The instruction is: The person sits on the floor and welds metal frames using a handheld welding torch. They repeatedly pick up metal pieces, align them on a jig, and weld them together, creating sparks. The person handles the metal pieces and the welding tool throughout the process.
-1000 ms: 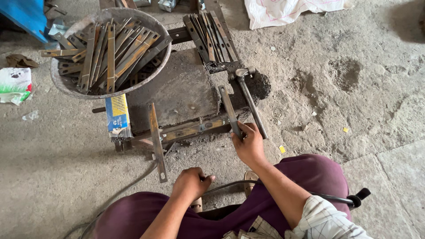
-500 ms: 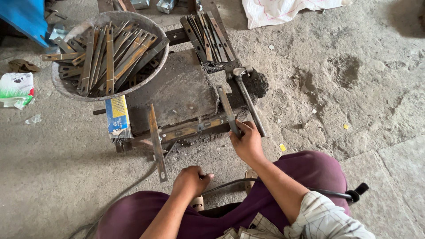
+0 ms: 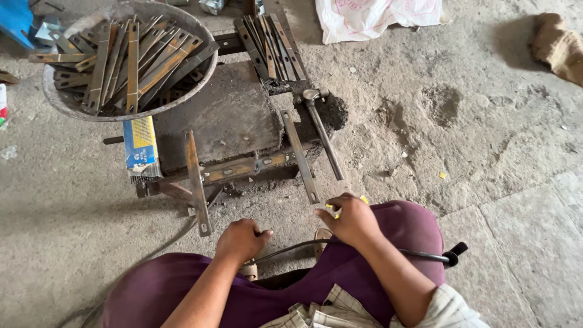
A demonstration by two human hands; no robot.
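Note:
I sit on the ground with purple trousers [image 3: 401,237] over my knees. My right hand [image 3: 349,220] hovers over my right knee, fingers curled down, just short of the near end of a flat metal bar [image 3: 299,155]. Whether it holds anything is hidden. My left hand [image 3: 243,238] is a closed fist resting between my knees, near a black cable [image 3: 388,250]. A second flat bar [image 3: 197,182] lies across a rusty metal frame [image 3: 243,168] against a grey stone block [image 3: 225,115]. A hammer [image 3: 323,138] lies beside the first bar.
A round metal basin [image 3: 54,97] full of metal strips stands at the upper left, with a blue and yellow box [image 3: 141,143] below it. More strips [image 3: 270,45] are stacked behind the block. A white sack [image 3: 376,15] and a brown bundle [image 3: 562,45] lie on the concrete floor.
My right hand has let go of the near end of the flat bar and drawn back over my knee. The left fist has stayed put.

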